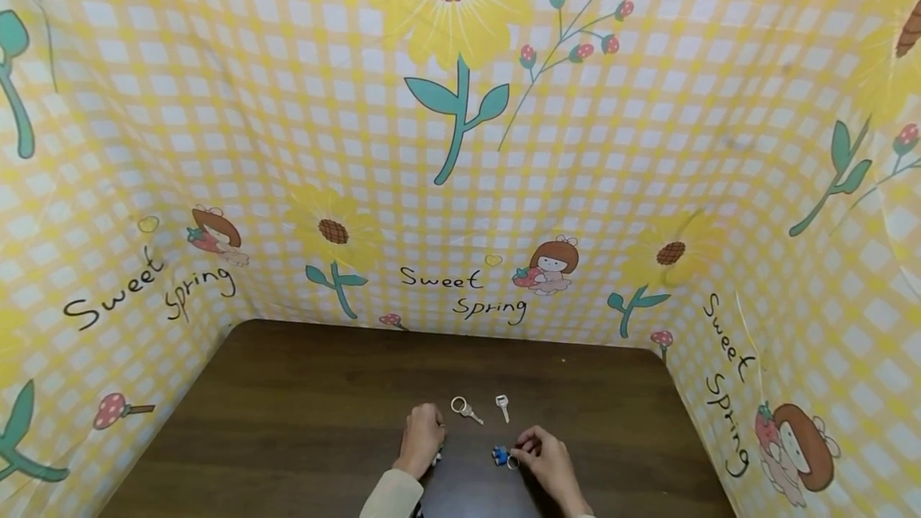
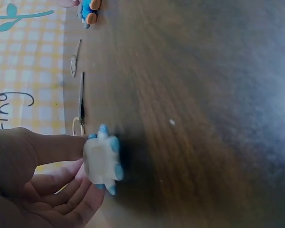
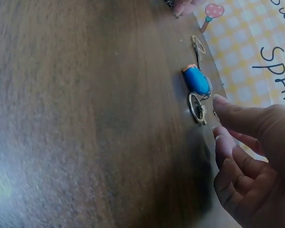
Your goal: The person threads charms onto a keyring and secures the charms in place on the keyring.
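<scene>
the right hand [image 1: 548, 464], thumb and fingers apart, is at three o'clock of the blue figure [image 1: 500, 455]; better, i think, to pinch its ring [image 1: 513, 463] softly. the left hand [image 1: 421, 438] pinches the white figure [image 2: 99, 160]. beyond the blue figure lie the ringed key [image 1: 471, 413], eleven o'clock, and plain key [image 1: 504, 408], twelve.

At the head view's lower middle, the left fingers [image 1: 430, 420] are mostly hiding a white-and-blue figure [image 2: 99, 159]; the bottom edge is cutting off the surface [image 1: 288, 438]. The left wrist view's top edge is cropping a blue figure [image 2: 87, 12].
</scene>
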`<act>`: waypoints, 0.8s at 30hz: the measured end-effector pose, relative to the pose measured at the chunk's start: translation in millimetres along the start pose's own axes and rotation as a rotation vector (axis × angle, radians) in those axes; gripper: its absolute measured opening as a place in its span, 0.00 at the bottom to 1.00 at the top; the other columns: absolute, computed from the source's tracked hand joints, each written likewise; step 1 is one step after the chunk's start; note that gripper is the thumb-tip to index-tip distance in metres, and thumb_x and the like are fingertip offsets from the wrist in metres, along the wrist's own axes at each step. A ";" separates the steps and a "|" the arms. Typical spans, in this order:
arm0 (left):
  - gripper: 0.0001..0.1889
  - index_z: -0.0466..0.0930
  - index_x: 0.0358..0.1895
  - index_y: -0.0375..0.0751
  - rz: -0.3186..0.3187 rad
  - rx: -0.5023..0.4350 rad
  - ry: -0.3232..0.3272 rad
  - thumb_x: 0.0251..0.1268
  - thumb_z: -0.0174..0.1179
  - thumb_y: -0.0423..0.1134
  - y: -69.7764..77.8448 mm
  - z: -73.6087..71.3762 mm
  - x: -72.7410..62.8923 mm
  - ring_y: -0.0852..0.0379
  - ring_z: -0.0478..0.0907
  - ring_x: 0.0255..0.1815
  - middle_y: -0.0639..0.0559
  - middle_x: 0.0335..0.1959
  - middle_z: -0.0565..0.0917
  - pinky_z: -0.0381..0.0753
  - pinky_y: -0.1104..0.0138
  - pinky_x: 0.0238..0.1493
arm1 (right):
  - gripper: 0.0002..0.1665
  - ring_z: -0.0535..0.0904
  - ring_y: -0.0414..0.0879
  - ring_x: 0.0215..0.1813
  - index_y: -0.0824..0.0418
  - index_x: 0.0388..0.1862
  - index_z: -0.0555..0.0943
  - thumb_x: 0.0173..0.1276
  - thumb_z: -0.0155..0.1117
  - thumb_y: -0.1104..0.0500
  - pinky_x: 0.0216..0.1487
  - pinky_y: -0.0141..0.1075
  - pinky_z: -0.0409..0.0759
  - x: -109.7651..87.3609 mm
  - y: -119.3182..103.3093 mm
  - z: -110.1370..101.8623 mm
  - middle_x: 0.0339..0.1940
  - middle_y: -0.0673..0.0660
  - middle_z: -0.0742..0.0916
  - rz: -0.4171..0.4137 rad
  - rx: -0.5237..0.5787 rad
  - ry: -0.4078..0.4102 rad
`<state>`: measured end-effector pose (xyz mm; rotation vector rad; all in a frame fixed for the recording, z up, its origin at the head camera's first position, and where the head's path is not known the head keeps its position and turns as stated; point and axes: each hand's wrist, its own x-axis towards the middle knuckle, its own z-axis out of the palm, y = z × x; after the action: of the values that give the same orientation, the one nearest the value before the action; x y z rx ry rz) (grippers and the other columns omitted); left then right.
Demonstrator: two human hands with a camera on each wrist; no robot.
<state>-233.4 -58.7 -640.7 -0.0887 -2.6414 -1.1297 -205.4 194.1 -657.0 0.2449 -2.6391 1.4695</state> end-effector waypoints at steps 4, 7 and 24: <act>0.18 0.74 0.12 0.45 0.032 0.008 0.006 0.43 0.62 0.17 -9.5 8.7 2.0 0.58 0.71 0.18 0.56 0.15 0.75 0.74 0.60 0.19 | 0.12 0.75 0.32 0.27 0.61 0.34 0.84 0.59 0.82 0.66 0.31 0.29 0.75 -0.7 -0.7 -1.3 0.26 0.47 0.85 0.020 -0.005 0.000; 0.16 0.76 0.13 0.45 0.061 0.037 0.027 0.46 0.61 0.19 -16.2 14.8 0.0 0.55 0.74 0.19 0.54 0.19 0.76 0.76 0.59 0.20 | 0.12 0.74 0.32 0.27 0.61 0.34 0.84 0.60 0.82 0.66 0.31 0.30 0.75 -1.3 -0.9 -2.5 0.26 0.47 0.85 0.030 -0.008 -0.013; 0.15 0.76 0.20 0.43 0.001 0.033 -0.032 0.49 0.65 0.18 -5.4 3.8 1.5 0.52 0.76 0.22 0.53 0.22 0.76 0.77 0.54 0.23 | 0.10 0.76 0.33 0.29 0.60 0.34 0.84 0.62 0.81 0.65 0.33 0.31 0.75 1.2 -2.3 -3.0 0.27 0.47 0.85 0.013 -0.019 0.009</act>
<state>-236.4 -59.8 -646.6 -0.1025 -2.6862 -1.0930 -206.1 195.4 -653.3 0.2189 -2.6516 1.4456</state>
